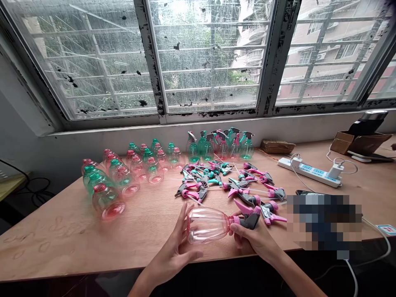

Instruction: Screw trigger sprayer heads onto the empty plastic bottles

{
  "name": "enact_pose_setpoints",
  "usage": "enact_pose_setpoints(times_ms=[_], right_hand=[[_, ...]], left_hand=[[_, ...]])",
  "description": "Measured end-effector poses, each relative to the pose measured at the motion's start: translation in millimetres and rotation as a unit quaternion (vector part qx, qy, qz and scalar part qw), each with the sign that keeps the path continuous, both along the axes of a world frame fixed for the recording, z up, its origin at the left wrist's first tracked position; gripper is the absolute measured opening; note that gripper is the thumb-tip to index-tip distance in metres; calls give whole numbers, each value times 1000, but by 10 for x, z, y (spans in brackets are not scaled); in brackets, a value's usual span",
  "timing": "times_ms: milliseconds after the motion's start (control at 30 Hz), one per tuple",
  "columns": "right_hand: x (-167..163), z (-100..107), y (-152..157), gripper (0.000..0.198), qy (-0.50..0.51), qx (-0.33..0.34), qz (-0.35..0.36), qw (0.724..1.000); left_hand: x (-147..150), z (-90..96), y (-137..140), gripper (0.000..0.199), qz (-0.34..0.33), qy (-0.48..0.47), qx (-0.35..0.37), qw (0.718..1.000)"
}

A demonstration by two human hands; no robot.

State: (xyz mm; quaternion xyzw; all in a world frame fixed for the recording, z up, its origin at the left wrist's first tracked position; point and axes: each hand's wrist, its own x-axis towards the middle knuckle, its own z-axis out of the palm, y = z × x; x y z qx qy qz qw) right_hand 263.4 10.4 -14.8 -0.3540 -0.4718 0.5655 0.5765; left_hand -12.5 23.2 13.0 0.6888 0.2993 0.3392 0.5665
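Observation:
A clear pink spray bottle [208,226] lies on its side in the air above the table's front edge, with a pink and dark grey trigger head [249,218] on its neck. My right hand [252,235] is closed around the collar where the head meets the neck. At the bottle's base is my left hand [173,249], its fingers stretched along the bottom and its thumb apart below. Whether its fingertips touch the plastic is hard to see. Loose trigger heads [244,196] in pink, green and grey are heaped just behind the bottle.
Several headless pink and green bottles [123,175] stand at the left. Bottles with trigger heads [221,146] stand by the window wall. A white power strip [309,172], a cardboard box [348,144] and a blurred dark object [323,220] are at the right of the wooden table [62,243].

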Motion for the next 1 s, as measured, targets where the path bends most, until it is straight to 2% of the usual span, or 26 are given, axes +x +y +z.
enact_pose_setpoints(times_ms=[67, 167, 400, 533, 667, 867, 1000], right_hand=[[-1, -1, -5, 32, -2, -8, 4, 1000], [4, -17, -5, 33, -3, -8, 2, 1000], [24, -51, 5, 29, -23, 5, -3, 1000], [5, -13, -18, 31, -31, 9, -2, 999], [-4, 44, -38, 37, -38, 5, -3, 999], [-6, 53, -43, 41, -34, 0, -6, 999], [-18, 44, -52, 43, -30, 3, -4, 1000]], left_hand=[[-21, -25, -2, 99, -2, -5, -23, 1000], [-36, -36, -4, 90, -1, -9, -45, 999], [19, 51, -4, 88, -6, -11, -7, 1000], [4, 46, -16, 105, 1, -4, -10, 1000], [-16, 15, -14, 99, 5, 3, -21, 1000], [26, 31, -15, 98, 6, 19, 15, 1000], [17, 14, -17, 104, 6, 3, 1, 1000]])
